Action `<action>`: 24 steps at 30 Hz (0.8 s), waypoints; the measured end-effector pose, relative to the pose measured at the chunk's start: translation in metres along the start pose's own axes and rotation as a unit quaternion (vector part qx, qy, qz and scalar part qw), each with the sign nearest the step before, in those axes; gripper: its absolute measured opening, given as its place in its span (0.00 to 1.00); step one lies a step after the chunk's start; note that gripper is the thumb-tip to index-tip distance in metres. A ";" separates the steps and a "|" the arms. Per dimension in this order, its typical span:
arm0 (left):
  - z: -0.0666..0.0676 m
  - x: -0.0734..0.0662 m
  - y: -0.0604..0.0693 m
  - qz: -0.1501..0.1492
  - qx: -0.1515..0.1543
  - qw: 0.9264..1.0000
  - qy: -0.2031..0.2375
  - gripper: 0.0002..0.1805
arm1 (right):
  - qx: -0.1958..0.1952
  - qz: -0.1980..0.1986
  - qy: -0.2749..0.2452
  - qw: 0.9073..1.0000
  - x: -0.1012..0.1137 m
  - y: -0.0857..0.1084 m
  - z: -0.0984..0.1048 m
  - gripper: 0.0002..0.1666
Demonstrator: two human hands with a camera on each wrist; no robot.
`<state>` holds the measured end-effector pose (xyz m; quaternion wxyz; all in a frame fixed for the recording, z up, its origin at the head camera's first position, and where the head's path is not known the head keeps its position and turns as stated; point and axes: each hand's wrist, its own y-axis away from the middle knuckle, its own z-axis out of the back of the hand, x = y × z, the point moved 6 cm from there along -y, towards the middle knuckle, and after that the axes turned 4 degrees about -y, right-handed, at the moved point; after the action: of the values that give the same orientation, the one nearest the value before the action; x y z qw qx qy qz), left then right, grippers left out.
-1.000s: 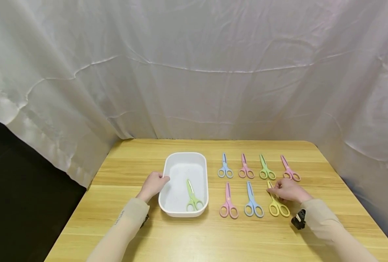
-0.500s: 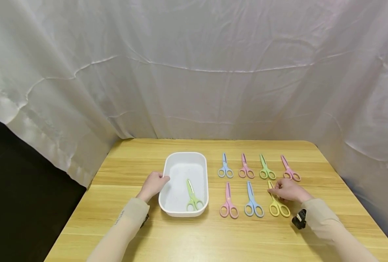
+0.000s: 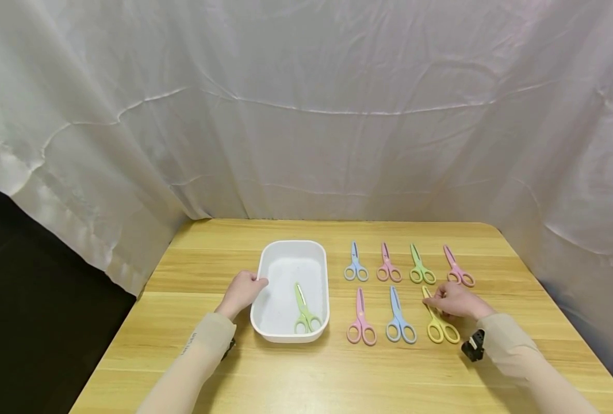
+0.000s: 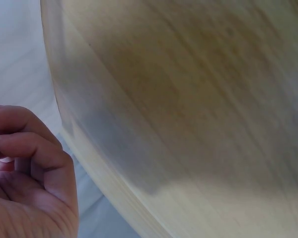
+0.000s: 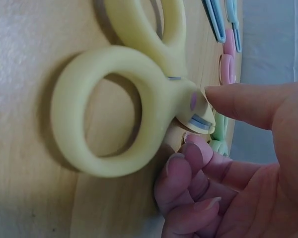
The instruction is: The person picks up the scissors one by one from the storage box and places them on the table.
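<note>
My left hand (image 3: 242, 294) holds the left rim of a white plastic tray (image 3: 290, 338), its thumb over the edge. In the left wrist view, that hand's fingers (image 4: 37, 148) look curled, and the tray is out of sight. One pair of green scissors (image 3: 305, 313) lies inside the tray, handles toward me. At the right, my right hand (image 3: 456, 300) pinches yellow scissors (image 3: 442, 330) by the blade part, just beyond the pivot. The right wrist view shows these yellow scissors (image 5: 144, 94) large, with their handle loops toward the camera; the blade tip is hidden by the hand.
Pink (image 3: 361, 322) and blue scissors (image 3: 398, 319) lie left of the yellow pair. Behind them is a row of blue (image 3: 355, 264), pink (image 3: 386, 265), green (image 3: 420, 267) and pink scissors (image 3: 456, 269). A pale curtain (image 3: 337, 161) hangs behind the wooden table (image 3: 327, 379).
The yellow scissors' handles have shifted very slightly right and toward me. Both hands and the tray stay in practically the same place.
</note>
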<state>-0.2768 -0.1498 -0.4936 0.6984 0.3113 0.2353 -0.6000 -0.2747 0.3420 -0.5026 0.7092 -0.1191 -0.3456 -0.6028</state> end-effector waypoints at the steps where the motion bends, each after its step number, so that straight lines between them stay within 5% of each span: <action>1: 0.000 0.000 0.000 0.000 0.000 1.000 0.000 0.17 | -0.001 0.001 0.000 1.000 0.000 0.001 0.001 0.18; 24: 0.000 -0.001 0.000 0.000 0.003 1.000 0.003 0.17 | -0.040 0.048 0.039 0.997 0.040 0.002 0.014 0.18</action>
<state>-0.2767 -0.1496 -0.4930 0.6968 0.3158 0.2353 -0.5995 -0.2762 0.3194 -0.4665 0.7448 -0.1400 -0.2876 -0.5856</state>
